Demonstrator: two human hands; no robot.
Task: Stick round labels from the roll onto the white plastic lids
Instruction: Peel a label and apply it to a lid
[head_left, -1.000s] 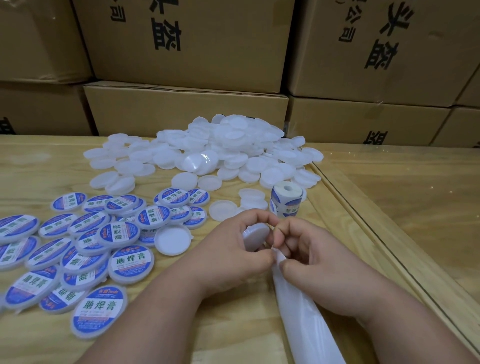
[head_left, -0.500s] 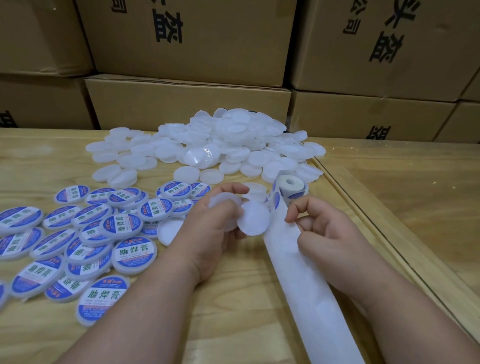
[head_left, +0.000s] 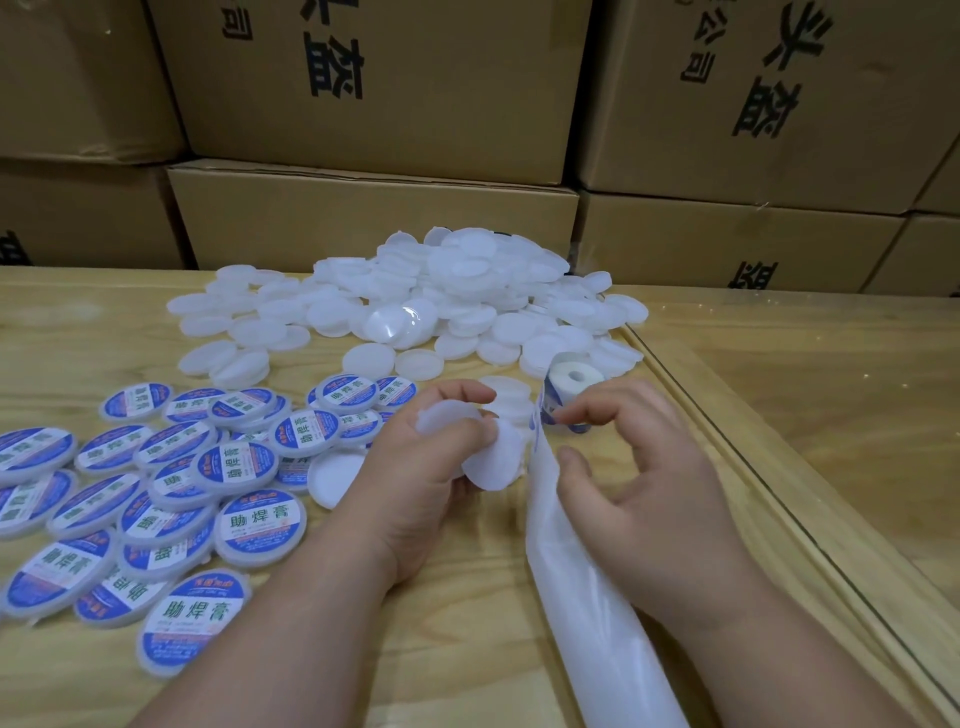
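White plastic lids (head_left: 470, 436) sit gripped in my left hand (head_left: 415, 467). My right hand (head_left: 631, 478) pinches the label roll (head_left: 569, 397) strip's edge above the wooden worktop (head_left: 467, 597).

Two hands (head_left: 415, 467), one label roll (head_left: 570, 395), seven cardboard boxes (head_left: 374, 88).
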